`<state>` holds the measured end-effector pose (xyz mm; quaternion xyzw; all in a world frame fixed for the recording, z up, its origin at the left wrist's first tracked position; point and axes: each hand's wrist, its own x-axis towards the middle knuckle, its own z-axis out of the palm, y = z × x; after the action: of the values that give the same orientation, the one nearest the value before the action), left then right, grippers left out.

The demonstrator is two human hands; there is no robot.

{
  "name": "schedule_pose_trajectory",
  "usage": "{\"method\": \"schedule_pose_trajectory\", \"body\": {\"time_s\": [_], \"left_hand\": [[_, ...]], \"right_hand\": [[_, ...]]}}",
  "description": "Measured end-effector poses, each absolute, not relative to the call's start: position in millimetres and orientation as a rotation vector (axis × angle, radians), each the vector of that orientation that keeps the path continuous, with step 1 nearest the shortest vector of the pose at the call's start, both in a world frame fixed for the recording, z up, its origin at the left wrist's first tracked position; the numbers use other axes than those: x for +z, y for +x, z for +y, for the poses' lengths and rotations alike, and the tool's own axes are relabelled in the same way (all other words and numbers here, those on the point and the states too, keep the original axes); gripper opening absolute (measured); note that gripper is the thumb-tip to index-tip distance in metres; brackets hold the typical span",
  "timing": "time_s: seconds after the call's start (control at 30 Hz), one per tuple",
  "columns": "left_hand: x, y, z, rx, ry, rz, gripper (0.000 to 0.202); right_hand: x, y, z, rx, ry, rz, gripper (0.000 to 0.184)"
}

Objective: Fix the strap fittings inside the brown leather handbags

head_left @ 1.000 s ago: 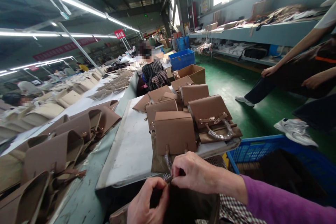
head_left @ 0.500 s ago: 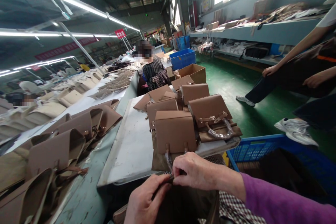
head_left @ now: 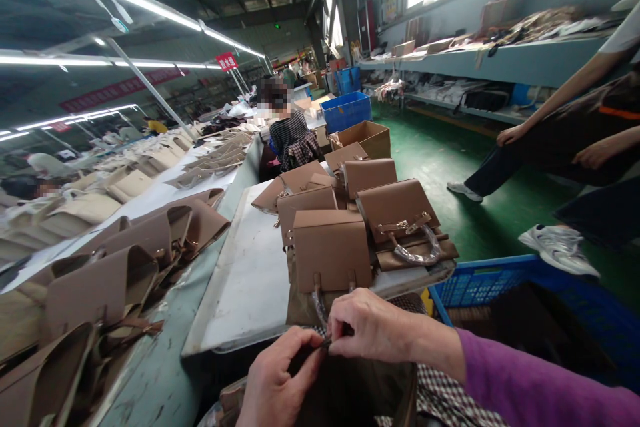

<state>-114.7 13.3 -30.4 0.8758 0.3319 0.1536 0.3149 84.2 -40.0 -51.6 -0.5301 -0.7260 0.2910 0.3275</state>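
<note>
On my lap lies a dark brown handbag (head_left: 367, 387), partly hidden by my hands and cut off by the lower edge of the view. My left hand (head_left: 285, 373) pinches its upper edge between thumb and forefinger. Right beside it, my right hand (head_left: 367, 323) pinches the same edge, its fingers curled in. The exact bit between the fingertips is too small to make out. Just beyond my hands, a brown handbag (head_left: 331, 247) with a plastic-wrapped handle lies on the small white-topped table (head_left: 235, 280).
Several more brown handbags (head_left: 397, 213) crowd that table's right side. To the left, a long bench (head_left: 165, 320) carries rows of brown bags. A blue crate (head_left: 480, 283) stands at my right. Beyond it a person's legs (head_left: 530, 153) reach across the green floor. Another person (head_left: 290, 130) sits ahead.
The view has shifted very slightly. Both hands keep their pinch on the handbag's edge, with hardly any movement, and a little more of the bag shows at lower left.
</note>
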Motion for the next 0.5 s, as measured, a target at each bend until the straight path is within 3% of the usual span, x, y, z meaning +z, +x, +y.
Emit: {"method": "schedule_pose_trajectory", "body": {"time_s": [0.13, 0.3, 0.5], "left_hand": [[-30.0, -110.8, 10.9, 0.371, 2.292, 0.938, 0.019], [-30.6, -109.6, 10.2, 0.388, 2.285, 0.991, 0.013], [-25.9, -108.7, 10.5, 0.264, 2.257, 1.063, 0.016]], "right_hand": [[-50.9, 84.2, -40.6, 0.859, -1.384, -1.797, 0.009], [-48.0, 86.2, -40.0, 1.030, -1.292, -1.635, 0.034], [-46.0, 85.5, -36.5, 0.976, -1.280, -1.711, 0.036]]}}
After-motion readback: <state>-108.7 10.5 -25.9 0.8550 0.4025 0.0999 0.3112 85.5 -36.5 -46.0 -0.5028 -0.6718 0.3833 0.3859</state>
